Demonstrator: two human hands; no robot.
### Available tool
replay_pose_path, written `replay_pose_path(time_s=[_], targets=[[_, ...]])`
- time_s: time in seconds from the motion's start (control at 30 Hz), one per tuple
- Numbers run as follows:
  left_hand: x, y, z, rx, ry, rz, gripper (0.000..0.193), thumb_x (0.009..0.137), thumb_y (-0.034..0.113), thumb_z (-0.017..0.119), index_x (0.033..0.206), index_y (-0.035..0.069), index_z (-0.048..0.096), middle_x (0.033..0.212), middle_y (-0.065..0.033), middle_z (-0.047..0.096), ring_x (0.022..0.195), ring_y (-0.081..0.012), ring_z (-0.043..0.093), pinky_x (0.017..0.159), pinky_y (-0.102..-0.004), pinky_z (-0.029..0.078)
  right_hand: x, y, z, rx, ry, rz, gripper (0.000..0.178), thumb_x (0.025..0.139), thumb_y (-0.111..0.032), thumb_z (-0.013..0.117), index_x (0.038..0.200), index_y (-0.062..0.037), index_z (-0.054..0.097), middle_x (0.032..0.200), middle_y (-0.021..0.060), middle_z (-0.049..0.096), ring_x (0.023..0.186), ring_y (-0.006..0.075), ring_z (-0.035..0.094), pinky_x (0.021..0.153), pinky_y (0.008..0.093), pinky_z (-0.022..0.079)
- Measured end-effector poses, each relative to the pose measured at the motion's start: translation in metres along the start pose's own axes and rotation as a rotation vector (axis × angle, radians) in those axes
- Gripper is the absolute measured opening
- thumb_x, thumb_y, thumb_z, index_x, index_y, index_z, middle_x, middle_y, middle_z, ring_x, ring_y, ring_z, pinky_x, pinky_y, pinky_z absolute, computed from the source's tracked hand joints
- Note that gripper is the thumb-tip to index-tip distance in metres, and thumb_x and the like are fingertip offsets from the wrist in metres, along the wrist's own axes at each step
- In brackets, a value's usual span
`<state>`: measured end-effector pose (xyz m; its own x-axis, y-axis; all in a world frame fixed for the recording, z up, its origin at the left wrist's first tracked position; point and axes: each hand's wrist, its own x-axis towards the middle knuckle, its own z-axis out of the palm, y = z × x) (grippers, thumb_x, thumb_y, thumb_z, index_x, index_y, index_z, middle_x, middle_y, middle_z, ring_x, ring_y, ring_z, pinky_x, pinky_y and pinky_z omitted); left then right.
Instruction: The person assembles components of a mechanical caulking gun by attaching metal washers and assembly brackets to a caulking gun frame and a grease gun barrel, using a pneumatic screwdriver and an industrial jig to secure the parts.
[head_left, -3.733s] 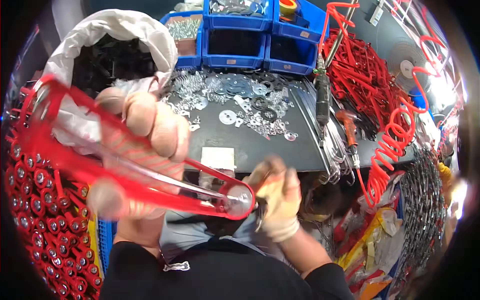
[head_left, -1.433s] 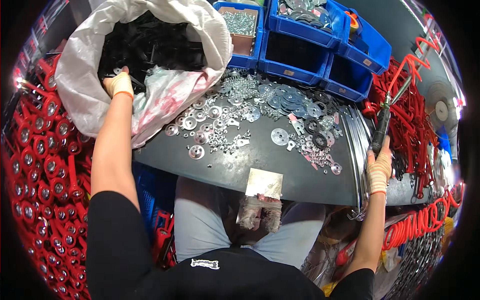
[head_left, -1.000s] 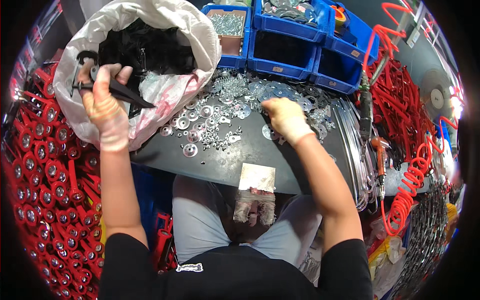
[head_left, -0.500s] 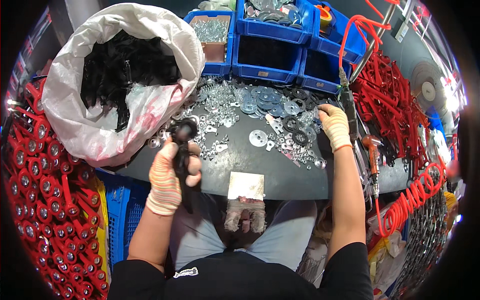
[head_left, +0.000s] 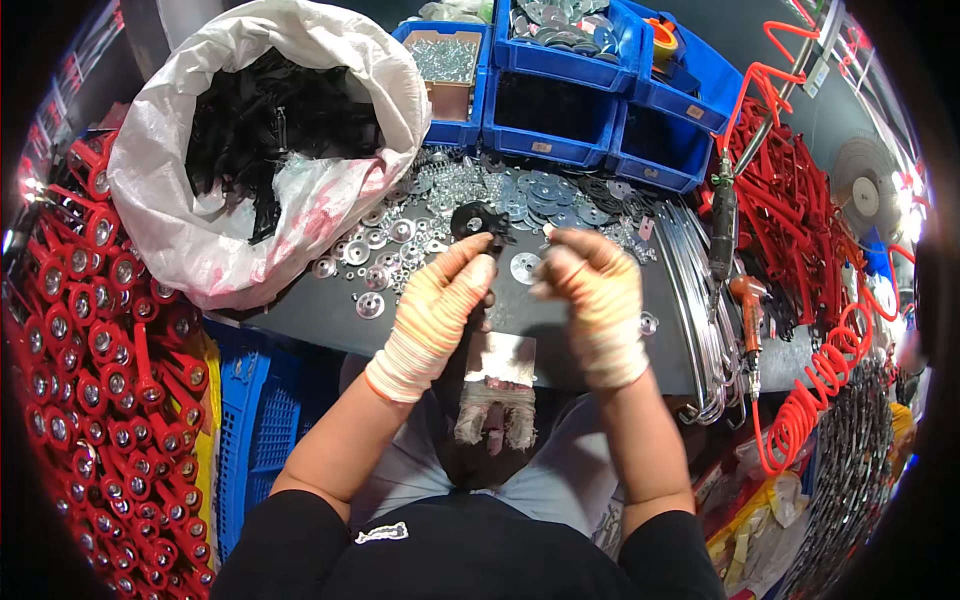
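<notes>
My left hand [head_left: 438,318], in a striped glove with bare fingertips, grips a black plastic part with a round head [head_left: 478,221] upright over the table. A hole with a light spot shows in its head; its lower length is partly hidden by my fingers. My right hand [head_left: 597,295], gloved the same way and slightly blurred, is close beside it with fingers drawn together. A tiny pale bit shows at its fingertips, too small to name. Below the left hand, a metal plate [head_left: 502,358] sticks out at the table edge. A flat steel disc [head_left: 524,267] lies between the hands.
A white sack [head_left: 150,190] of black parts stands at the left. Blue bins [head_left: 552,148] line the back; loose washers [head_left: 372,304] and discs cover the table before them. Bent metal rods [head_left: 690,310], an air screwdriver [head_left: 722,225] and red coiled hose [head_left: 800,405] are at right.
My right hand has come from the small parts at the right to the middle. My left hand has carried the black part rightward, next to it. The view has shifted slightly.
</notes>
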<state>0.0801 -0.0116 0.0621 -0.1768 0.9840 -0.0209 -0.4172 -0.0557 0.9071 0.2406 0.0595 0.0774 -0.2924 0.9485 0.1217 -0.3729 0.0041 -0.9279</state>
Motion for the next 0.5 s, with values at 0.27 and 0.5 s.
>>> replay_pose_path(time_s=[0.27, 0.5], targets=[[-0.015, -0.01, 0.001, 0.457, 0.057, 0.564, 0.03, 0.087, 0.014, 0.068, 0.11, -0.004, 0.064, 0.093, -0.0096, 0.063, 0.081, -0.0144, 0.058, 0.072, -0.0261, 0.048, -0.045, 0.013, 0.036, 0.244, -0.005, 0.117, 0.023, 0.08, -0.013, 0.076, 0.087, -0.007, 0.055, 0.07, 0.0037, 0.06, 0.053, 0.0092, 0.054, 0.042, 0.021, 0.041], [-0.007, -0.016, -0.018, 0.493, 0.085, 0.45, 0.024, 0.086, 0.014, 0.068, 0.102, -0.004, 0.066, 0.087, -0.0109, 0.064, 0.08, -0.0174, 0.061, 0.073, -0.0288, 0.048, -0.024, 0.004, 0.025, 0.192, -0.161, 0.424, 0.025, 0.083, -0.024, 0.074, 0.083, -0.0056, 0.056, 0.065, 0.003, 0.058, 0.05, 0.0083, 0.052, 0.04, 0.0213, 0.04]])
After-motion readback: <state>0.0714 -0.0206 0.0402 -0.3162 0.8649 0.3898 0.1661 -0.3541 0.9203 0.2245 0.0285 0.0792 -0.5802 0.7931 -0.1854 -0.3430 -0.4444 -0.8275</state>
